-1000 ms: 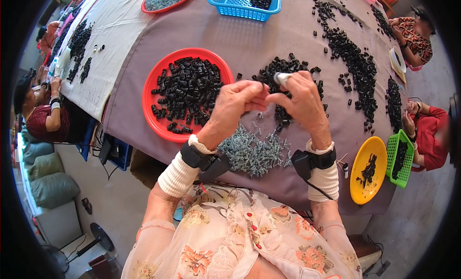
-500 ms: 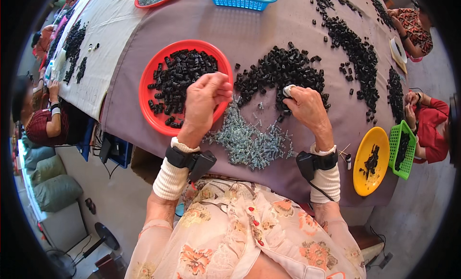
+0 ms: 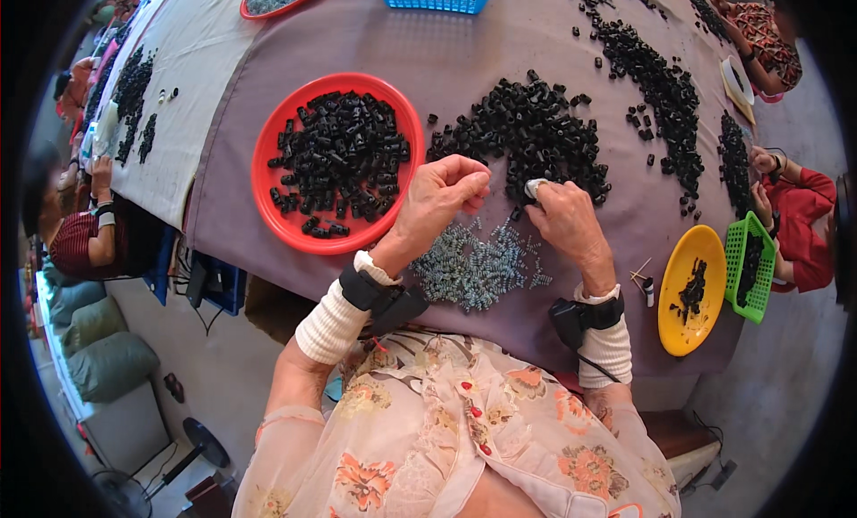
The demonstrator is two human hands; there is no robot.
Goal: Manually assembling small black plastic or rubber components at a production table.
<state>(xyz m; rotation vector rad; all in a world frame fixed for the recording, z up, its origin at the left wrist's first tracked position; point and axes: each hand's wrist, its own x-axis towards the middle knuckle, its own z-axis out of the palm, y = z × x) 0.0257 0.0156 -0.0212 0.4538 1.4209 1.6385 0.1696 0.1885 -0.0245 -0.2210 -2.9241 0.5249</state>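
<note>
Centrally, one left hand [image 3: 442,197], fingers curled and thumb drawn toward the forefinger, held over the upper left of the springs; whether anything is pinched there cannot be told. One right hand [image 3: 571,216], half-closed and palm down, at the lower edge of the heap of black parts [image 3: 536,130], white wrap [image 3: 534,188] on a finger; whether it grips a part cannot be told. Item, small silvery springs [image 3: 473,268], loose pile on the mauve cloth [image 3: 384,41], nearer the body than the black heap and between the two forearms. Item, red plate [image 3: 262,174], round, left of the left hand, bearing many black cylindrical pieces [image 3: 344,152]. Item, yellow plate [image 3: 712,259], right of the right forearm, with dark bits. Item, green basket [image 3: 761,304], just beside the yellow plate, dark contents. Item, small bottle [image 3: 649,290], white-bodied and dark-capped, near thin sticks [image 3: 639,268]. Item, blue basket [image 3: 437,0], far edge of view.
</note>
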